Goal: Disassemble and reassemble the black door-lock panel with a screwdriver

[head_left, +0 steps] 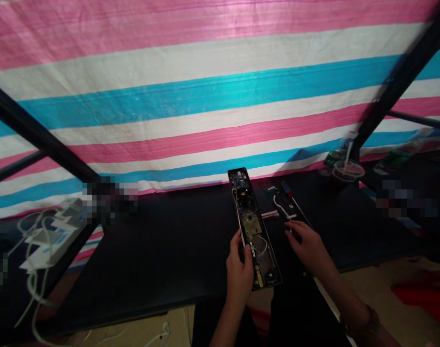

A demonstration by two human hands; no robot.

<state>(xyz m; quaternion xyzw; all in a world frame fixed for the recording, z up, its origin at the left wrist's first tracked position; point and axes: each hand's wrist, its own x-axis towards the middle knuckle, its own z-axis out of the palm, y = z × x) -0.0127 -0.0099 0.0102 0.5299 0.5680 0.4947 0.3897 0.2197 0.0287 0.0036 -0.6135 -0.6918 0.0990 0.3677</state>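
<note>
A long black electronic lock housing (246, 226) lies tilted across the front of the table with its inside facing up. Inside it are a circuit board at the far end, a brass-coloured plate, thin white wires and a brass fitting near me. My left hand (240, 267) grips its left edge, thumb over the rim. To the right, my right hand (309, 243) has thumb and forefinger close together at the near end of a white cable (281, 205). A screwdriver (294, 200) with a dark blue and red handle lies just beyond that hand.
Beside the housing is a small bundle of pinkish wires (269, 214). A plastic cup with a straw (348, 171) stands at the back right. White boxes (57, 236) and tangled white cables (34, 284) are on the left. A striped sheet (205, 106) hangs behind the black table (162, 250).
</note>
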